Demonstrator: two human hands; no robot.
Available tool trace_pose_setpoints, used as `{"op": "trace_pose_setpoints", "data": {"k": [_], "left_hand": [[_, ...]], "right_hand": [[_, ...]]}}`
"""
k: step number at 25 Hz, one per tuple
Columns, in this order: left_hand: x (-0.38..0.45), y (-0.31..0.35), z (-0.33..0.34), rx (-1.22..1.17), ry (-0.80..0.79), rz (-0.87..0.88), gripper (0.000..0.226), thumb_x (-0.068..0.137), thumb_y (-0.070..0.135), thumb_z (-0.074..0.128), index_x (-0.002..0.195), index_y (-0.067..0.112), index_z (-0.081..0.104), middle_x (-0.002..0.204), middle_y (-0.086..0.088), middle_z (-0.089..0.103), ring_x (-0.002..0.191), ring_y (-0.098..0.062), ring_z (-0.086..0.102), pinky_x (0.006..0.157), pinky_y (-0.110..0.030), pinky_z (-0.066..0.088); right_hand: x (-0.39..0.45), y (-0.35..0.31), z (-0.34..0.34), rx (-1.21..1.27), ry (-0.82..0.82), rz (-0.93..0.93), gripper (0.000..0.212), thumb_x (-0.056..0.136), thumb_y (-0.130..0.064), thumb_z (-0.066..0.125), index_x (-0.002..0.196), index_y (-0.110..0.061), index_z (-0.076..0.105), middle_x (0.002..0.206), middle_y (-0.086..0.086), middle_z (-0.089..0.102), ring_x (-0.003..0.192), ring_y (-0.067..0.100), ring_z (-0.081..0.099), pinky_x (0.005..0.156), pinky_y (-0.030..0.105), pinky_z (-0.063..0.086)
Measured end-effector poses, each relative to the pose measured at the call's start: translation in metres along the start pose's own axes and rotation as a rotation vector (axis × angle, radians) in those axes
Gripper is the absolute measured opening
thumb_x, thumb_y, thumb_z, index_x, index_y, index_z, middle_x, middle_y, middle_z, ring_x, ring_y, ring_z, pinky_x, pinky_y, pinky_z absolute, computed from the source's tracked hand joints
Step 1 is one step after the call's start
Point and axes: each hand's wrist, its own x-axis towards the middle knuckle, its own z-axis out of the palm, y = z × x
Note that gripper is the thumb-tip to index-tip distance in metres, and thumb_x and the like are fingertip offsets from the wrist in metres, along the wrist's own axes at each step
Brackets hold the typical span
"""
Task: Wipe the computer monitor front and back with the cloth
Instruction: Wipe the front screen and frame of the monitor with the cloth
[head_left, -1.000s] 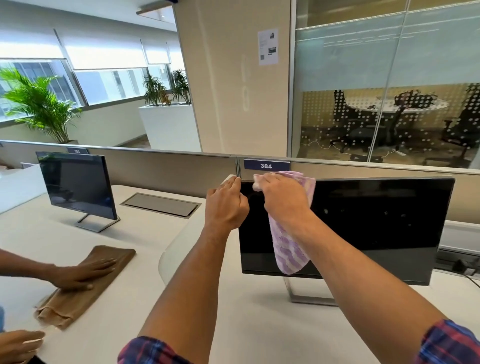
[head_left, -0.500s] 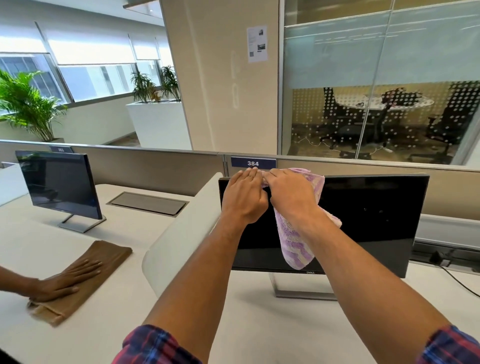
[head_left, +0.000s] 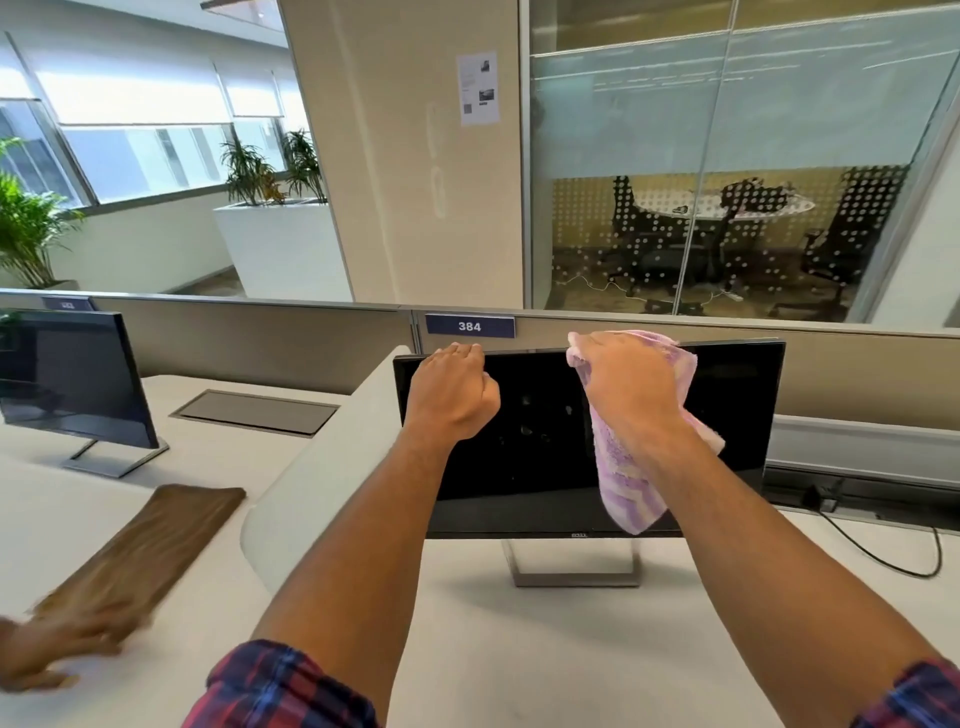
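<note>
Evidently early on, the right hand (head_left: 623, 387) has its fingers closed on the cloth (head_left: 628, 478) at the monitor (head_left: 519, 467) top edge, left hand (head_left: 452, 397) gripping that edge alongside; smudges below, back apparently unwiped.

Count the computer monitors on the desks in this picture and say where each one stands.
2. One monitor stands in front, between the left hand and right hand. A second monitor stands on the desk at far left. None seem hidden.

hands (head_left: 540, 395) now apart, cloth (head_left: 631, 478) moved right
</note>
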Motion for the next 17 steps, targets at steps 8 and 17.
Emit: {"op": "trace_pose_setpoints", "data": {"k": [8, 17], "left_hand": [[0.006, 0.015, -0.005, 0.077, 0.005, -0.012, 0.030, 0.088, 0.027, 0.042, 0.088, 0.007, 0.064, 0.095, -0.011, 0.068, 0.088, -0.025, 0.061, 0.085, -0.036, 0.047], [0.021, 0.110, 0.017, -0.011, -0.167, 0.231, 0.062, 0.093, 0.024, 0.036, 0.151, 0.002, 0.035, 0.156, -0.015, 0.038, 0.146, -0.025, 0.032, 0.123, -0.036, 0.018]], "right_hand": [[-0.001, 0.049, -0.027, -0.098, -0.141, 0.104, 0.056, 0.096, -0.006, 0.050, 0.148, -0.029, 0.046, 0.134, 0.002, 0.062, 0.122, 0.024, 0.058, 0.096, 0.037, 0.049], [-0.012, 0.080, -0.029, -0.209, -0.020, 0.006, 0.049, 0.099, -0.013, 0.042, 0.144, -0.029, 0.050, 0.135, -0.005, 0.061, 0.125, 0.021, 0.051, 0.096, 0.039, 0.048]]}}
